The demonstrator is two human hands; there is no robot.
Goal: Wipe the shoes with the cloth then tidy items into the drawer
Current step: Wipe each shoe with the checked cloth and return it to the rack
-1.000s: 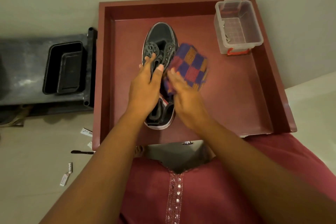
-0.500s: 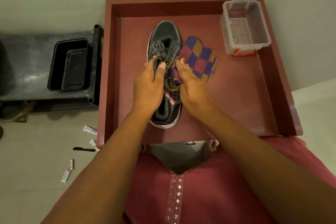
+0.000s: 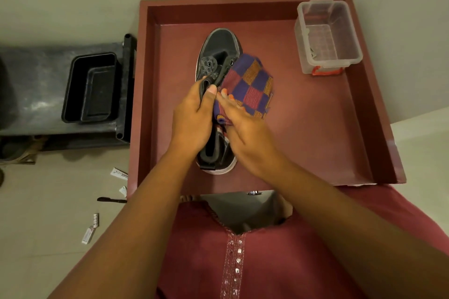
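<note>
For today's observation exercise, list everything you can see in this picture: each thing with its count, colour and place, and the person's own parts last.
shoe: one, black with a white sole edge, in the middle of the drawer
cloth: one, checked purple, orange and red, against the shoe's right side
drawer: one, dark red, pulled open
clear box: one, red clip, drawer's far right corner
black tub: one, on the grey surface to the left
small packets: several, white, on the floor at left
pen: one, black, on the floor
left hand: grips the shoe
right hand: presses the cloth to the shoe
</note>
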